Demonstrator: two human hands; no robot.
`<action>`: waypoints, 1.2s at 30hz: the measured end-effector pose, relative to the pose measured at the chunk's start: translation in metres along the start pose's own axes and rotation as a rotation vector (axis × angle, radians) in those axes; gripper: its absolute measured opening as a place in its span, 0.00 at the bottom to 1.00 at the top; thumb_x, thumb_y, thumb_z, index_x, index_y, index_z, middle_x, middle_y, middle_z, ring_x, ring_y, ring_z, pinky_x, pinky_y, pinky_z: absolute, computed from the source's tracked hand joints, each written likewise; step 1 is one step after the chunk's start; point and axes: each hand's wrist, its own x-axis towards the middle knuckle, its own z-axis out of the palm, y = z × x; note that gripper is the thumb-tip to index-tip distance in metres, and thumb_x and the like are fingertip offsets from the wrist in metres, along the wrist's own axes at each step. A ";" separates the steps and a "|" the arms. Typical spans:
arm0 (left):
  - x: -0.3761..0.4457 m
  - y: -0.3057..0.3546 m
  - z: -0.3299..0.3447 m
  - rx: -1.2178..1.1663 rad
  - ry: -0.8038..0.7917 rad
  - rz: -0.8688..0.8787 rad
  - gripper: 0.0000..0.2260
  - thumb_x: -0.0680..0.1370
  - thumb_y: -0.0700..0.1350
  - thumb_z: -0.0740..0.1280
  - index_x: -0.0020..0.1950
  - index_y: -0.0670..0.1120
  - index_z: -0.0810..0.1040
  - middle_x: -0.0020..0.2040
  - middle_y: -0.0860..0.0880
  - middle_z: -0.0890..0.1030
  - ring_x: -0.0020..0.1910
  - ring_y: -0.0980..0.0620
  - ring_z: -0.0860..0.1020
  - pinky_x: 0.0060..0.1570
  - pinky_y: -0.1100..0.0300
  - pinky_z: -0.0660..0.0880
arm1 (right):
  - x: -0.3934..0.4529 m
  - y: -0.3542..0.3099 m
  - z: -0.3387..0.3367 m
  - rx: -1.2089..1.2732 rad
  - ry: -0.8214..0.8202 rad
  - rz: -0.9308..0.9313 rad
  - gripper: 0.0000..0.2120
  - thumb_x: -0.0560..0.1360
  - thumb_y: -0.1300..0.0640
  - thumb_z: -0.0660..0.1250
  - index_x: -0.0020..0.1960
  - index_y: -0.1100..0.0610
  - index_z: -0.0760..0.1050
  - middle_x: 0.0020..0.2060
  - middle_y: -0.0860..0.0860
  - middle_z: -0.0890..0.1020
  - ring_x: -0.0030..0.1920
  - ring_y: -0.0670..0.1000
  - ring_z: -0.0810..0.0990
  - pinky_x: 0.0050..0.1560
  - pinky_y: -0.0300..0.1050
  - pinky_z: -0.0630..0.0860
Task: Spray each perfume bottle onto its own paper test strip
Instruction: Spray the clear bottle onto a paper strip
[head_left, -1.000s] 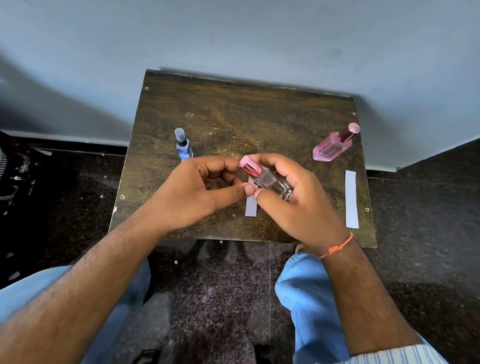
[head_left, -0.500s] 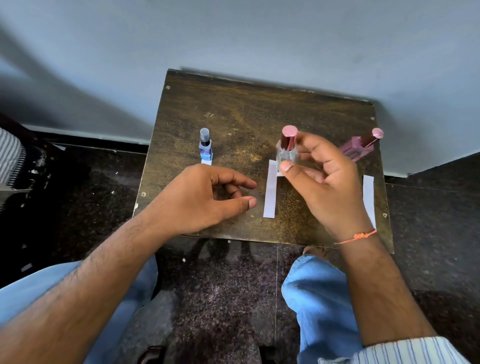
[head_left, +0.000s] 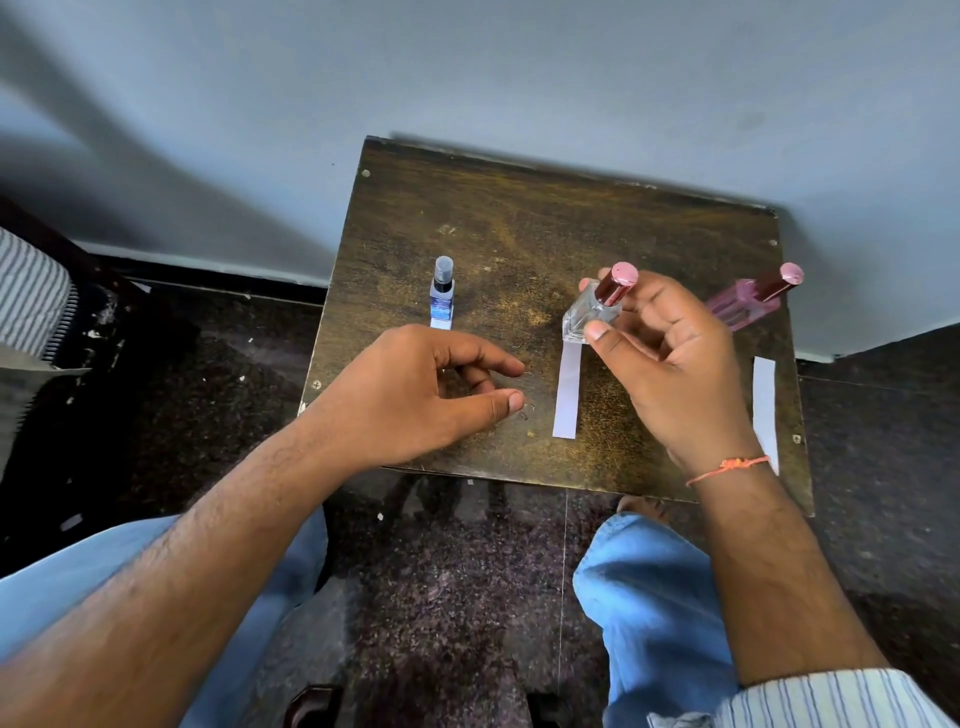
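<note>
A clear glass perfume bottle (head_left: 589, 314) with a pink cap stands tilted at the far end of the middle paper strip (head_left: 567, 392). My right hand (head_left: 670, 364) grips it, thumb on its front. My left hand (head_left: 415, 395) hovers over the table's near left part, fingers apart and empty. A small blue spray bottle (head_left: 442, 296) stands upright to the left, at the end of a strip (head_left: 440, 324) mostly hidden by my left hand. A pink bottle (head_left: 748, 304) lies at the right, beyond a third strip (head_left: 763, 405).
The small dark wooden table (head_left: 519, 234) stands against a pale wall. Its near edge is just above my knees in blue trousers (head_left: 644, 597). Dark speckled floor surrounds it. Striped fabric (head_left: 26, 296) shows at the far left.
My left hand let go of the clear bottle and drew back. My right hand carried the bottle from above the strip's near part to its far end and turned it upright.
</note>
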 end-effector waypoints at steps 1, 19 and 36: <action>0.000 0.001 0.000 0.001 0.000 0.003 0.10 0.78 0.53 0.81 0.59 0.58 0.89 0.40 0.60 0.87 0.27 0.68 0.75 0.32 0.78 0.68 | 0.000 0.000 0.000 -0.006 0.002 0.008 0.21 0.81 0.67 0.75 0.73 0.57 0.80 0.65 0.52 0.88 0.69 0.57 0.84 0.75 0.62 0.78; 0.001 -0.002 0.003 0.001 -0.008 0.012 0.10 0.78 0.53 0.81 0.58 0.59 0.89 0.40 0.58 0.88 0.27 0.70 0.75 0.32 0.79 0.67 | 0.000 -0.001 0.001 -0.030 0.012 0.040 0.20 0.81 0.67 0.76 0.71 0.57 0.80 0.64 0.53 0.88 0.69 0.54 0.85 0.74 0.58 0.79; 0.002 0.000 0.003 0.018 0.001 -0.016 0.10 0.78 0.55 0.80 0.58 0.61 0.89 0.41 0.59 0.87 0.29 0.68 0.76 0.34 0.76 0.69 | 0.001 0.006 0.000 -0.072 -0.012 0.013 0.24 0.80 0.64 0.77 0.72 0.48 0.79 0.64 0.49 0.88 0.67 0.48 0.86 0.73 0.60 0.80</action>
